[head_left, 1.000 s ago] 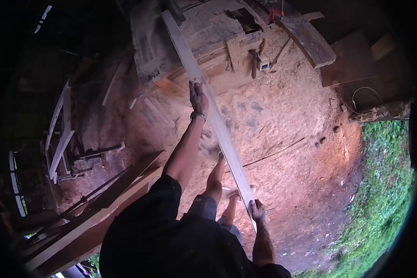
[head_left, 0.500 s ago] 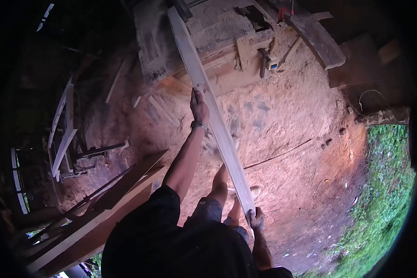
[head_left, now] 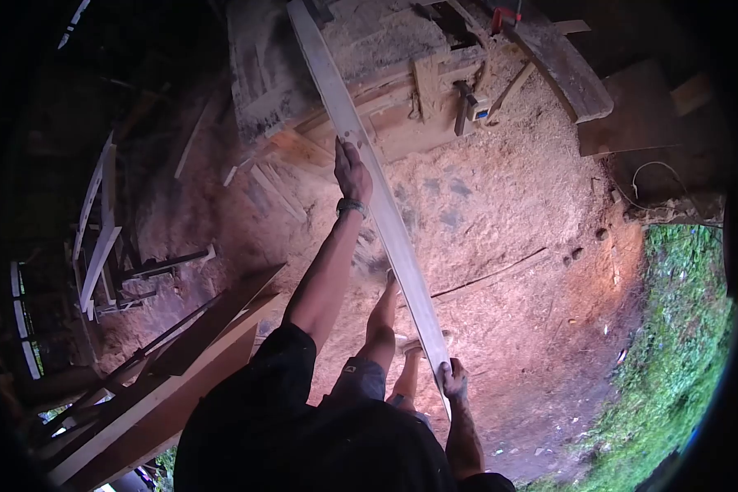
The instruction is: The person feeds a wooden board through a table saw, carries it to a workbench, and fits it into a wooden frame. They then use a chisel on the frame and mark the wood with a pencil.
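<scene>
A long pale wooden plank (head_left: 396,236) runs from the sawdust-covered workbench (head_left: 262,82) at the top down toward my body. My left hand (head_left: 353,174), with a watch on its wrist, grips the plank's left edge near the bench, its fingers partly hidden by the wood. Close to the near end, my right hand (head_left: 454,380) is closed around the plank's right edge. The plank's far end lies over the bench top.
Long boards (head_left: 168,389) lean at lower left, and loose timber strips (head_left: 100,254) stand beyond them. A switch box (head_left: 481,112) sits at the bench's front. A thick board (head_left: 562,70) lies at upper right. Sawdust covers the ground; green grass (head_left: 672,344) grows at right.
The plank and my left hand have shifted slightly up and forward toward the bench. My right hand has also moved a little upward. My legs have changed position in a step.
</scene>
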Tool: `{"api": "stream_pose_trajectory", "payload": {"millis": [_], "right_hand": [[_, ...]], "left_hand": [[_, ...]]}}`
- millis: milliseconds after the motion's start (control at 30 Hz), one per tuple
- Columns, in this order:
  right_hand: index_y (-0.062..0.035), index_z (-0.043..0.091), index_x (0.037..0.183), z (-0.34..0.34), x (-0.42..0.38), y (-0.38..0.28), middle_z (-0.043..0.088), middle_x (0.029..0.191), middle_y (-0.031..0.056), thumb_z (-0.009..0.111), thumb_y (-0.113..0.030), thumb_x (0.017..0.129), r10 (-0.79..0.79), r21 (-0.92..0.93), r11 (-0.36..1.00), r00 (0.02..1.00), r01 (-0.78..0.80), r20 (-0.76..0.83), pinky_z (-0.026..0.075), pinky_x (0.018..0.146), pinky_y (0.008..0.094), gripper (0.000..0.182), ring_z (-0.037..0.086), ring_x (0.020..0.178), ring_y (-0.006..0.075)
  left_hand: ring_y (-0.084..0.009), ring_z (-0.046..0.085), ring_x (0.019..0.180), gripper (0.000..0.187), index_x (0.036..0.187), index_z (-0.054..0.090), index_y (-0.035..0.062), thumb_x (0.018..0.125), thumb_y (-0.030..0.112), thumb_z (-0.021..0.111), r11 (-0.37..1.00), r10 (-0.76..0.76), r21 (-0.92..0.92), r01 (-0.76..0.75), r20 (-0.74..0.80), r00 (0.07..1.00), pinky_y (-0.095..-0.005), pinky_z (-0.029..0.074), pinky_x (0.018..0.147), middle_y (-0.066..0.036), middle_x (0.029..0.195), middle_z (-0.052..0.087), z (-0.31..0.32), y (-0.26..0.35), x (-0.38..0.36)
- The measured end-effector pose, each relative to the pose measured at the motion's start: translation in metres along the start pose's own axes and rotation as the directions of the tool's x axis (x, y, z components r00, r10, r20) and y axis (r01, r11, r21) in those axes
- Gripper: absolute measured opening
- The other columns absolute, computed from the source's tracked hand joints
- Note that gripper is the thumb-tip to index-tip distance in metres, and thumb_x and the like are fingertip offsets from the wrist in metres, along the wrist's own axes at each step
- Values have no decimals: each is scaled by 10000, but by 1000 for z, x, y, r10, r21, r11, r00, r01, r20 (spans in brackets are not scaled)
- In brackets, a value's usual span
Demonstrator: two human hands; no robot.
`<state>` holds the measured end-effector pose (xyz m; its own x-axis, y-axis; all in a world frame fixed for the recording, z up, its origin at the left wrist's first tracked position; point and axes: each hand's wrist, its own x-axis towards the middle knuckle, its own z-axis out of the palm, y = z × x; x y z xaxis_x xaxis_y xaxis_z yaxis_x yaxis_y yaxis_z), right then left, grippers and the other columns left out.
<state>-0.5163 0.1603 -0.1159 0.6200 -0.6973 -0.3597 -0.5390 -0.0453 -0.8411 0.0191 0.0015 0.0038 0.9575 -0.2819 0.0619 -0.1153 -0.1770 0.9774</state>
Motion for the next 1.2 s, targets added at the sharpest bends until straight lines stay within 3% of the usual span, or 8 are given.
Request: {"api": "stream_pose_trajectory", "payload": {"millis": [100, 133, 200, 233, 367, 700, 1067, 1200], "right_hand": [[17, 576, 896, 3, 0, 0, 562, 672, 222, 456, -392, 981, -4, -23, 1000, 999, 5, 39, 435, 552, 471, 434, 587, 621, 400], [12, 566, 869, 4, -2, -2, 551, 669, 226, 443, -413, 984, -141, -85, 986, 990, 141, -2, 431, 561, 476, 457, 580, 608, 402], [11, 556, 849, 4, -5, -11, 543, 670, 234, 431, -426, 986, 56, -7, 998, 998, -56, 16, 426, 558, 480, 475, 575, 607, 414], [12, 554, 844, 2, -10, -5, 539, 671, 235, 426, -428, 988, -53, -49, 997, 998, 55, 41, 422, 557, 483, 480, 568, 606, 423], [26, 565, 871, 5, -26, 0, 548, 690, 252, 433, -401, 977, 79, 1, 997, 996, -79, 49, 423, 556, 498, 459, 577, 623, 437], [29, 578, 900, 1, -3, -4, 573, 665, 229, 437, -374, 979, 88, -4, 996, 996, -88, 28, 450, 563, 464, 434, 604, 605, 385], [-1, 532, 844, 13, 12, -10, 525, 677, 236, 408, -393, 998, 43, -24, 999, 998, -42, 38, 407, 540, 493, 439, 559, 608, 437], [9, 535, 846, 11, 16, -12, 522, 654, 235, 418, -380, 996, 2, -28, 1000, 999, -1, 39, 404, 538, 493, 432, 559, 610, 442]], "left_hand": [[-372, 530, 1241, 537, 1431, 395, -24, 1044, 345, 351, 998, -46, 31, 46, -9, 999, -405, 417, 1023, -258, 1347, 540, -2, 12, 1], [-376, 530, 1238, 536, 1430, 398, -21, 1044, 348, 350, 998, -5, 57, 6, -14, 1000, -409, 417, 1022, -261, 1344, 540, -3, 2, 3], [-385, 530, 1231, 535, 1426, 405, -16, 1043, 353, 347, 990, 81, 114, -78, -20, 997, -417, 417, 1021, -267, 1338, 540, -5, -20, 6], [-331, 488, 1291, 546, 1445, 380, -31, 1049, 344, 355, 995, 24, 101, -25, 11, 1000, -372, 365, 1073, -233, 1401, 505, -7, -16, 1], [-404, 517, 1228, 528, 1444, 382, -5, 1048, 340, 335, 984, 10, 180, -3, -38, 999, -433, 413, 1024, -269, 1353, 519, -10, -13, -17], [-364, 501, 1273, 579, 1420, 402, -54, 1037, 379, 364, 997, 49, 53, -50, 11, 999, -390, 378, 1059, -259, 1383, 511, -4, -4, 0], [-346, 503, 1280, 542, 1424, 397, -52, 1041, 331, 380, 992, 59, 115, -53, -54, 997, -373, 387, 1059, -246, 1391, 510, 1, -21, 20], [-402, 542, 1181, 466, 1402, 440, 14, 1036, 290, 353, 986, 110, 131, -99, -81, 991, -445, 423, 989, -254, 1289, 568, 3, -22, 25]]}}
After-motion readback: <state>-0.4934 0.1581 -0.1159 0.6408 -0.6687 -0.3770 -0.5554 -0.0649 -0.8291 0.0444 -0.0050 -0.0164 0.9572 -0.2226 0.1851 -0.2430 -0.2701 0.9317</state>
